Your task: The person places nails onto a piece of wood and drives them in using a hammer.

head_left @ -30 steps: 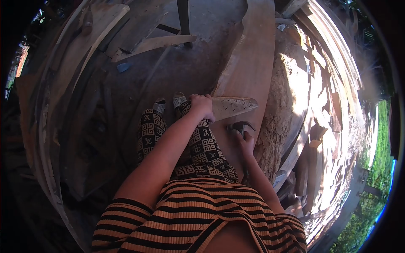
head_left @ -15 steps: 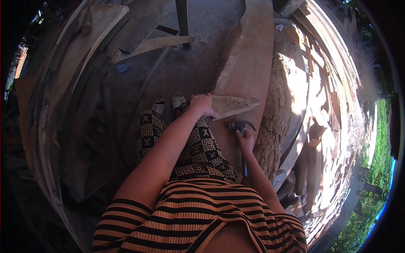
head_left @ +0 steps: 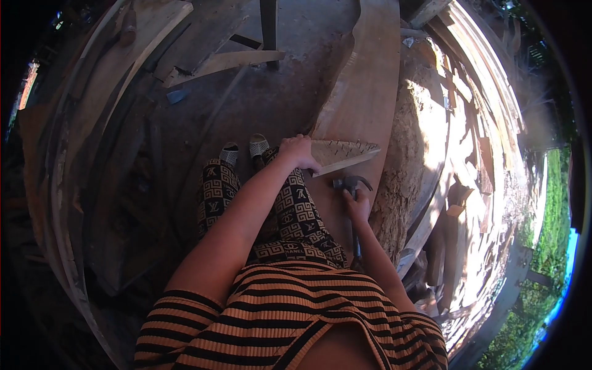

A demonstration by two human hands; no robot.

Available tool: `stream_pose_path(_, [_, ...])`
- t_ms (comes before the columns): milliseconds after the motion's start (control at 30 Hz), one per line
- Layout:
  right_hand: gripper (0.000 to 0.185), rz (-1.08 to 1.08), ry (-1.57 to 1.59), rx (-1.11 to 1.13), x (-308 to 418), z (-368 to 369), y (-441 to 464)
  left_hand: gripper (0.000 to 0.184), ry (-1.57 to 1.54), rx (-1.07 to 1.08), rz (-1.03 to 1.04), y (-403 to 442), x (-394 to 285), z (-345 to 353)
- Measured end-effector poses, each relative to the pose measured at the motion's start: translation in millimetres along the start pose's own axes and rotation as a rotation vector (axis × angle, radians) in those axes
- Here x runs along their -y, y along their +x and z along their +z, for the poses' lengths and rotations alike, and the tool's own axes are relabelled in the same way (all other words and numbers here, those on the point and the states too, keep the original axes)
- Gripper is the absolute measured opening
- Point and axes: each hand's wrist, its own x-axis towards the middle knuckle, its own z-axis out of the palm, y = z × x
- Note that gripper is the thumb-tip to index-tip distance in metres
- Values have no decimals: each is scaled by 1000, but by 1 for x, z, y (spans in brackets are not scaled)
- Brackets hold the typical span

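Observation:
My left hand (head_left: 298, 152) is closed around the near-left end of a pale wooden board (head_left: 336, 161). Several nails (head_left: 348, 145) stick up along the upper face of this board, which tapers to a point on the right. Under it lies a long wide plank (head_left: 370, 74) running away from me. My right hand (head_left: 357, 203) grips a claw hammer (head_left: 353, 183) close below its head, with the claw turned to the right. The hammer's handle runs back toward my body, partly hidden by my hand. The hammer head is apart from the nailed board.
A rough bark-edged log (head_left: 401, 166) lies right of the plank, with sunlit stacked boards (head_left: 487, 166) beyond it. More timber (head_left: 111, 68) leans at the left. A curved wood strip (head_left: 240, 58) touches a dark post (head_left: 269, 31) ahead. My feet (head_left: 259, 145) are left of the plank.
Hardly anything differs. Both hands keep their holds on the board and the hammer, and the view has shifted very slightly.

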Motion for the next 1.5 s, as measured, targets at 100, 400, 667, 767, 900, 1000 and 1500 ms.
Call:
stream_pose_path(100, [45,-12,-35,4,0,0,0,87,-103,81,-23,3,2,-10])
stream_pose_path(400, [47,-33,13,-51,6,0,-3,83,-269,-13,-12,5,7,-2])
stream_pose_path(667, [34,-98,423,-55,-8,15,-1,81,-287,-12,-10,7,9,-1])
stream_pose_path(767, [32,26,497,28,43,-14,-14,81,-260,-19,10,7,7,0])
stream_pose_path(900, [31,-122,569,-39,57,-20,-8,81,-334,-27,-3,8,12,-3])
stream_pose_path(1000, [30,-171,453,-50,54,-22,-6,81,-366,-23,-9,10,12,-4])
stream_pose_path(1500, [34,-163,415,-55,53,-30,-6,80,-338,-21,27,10,11,-3])
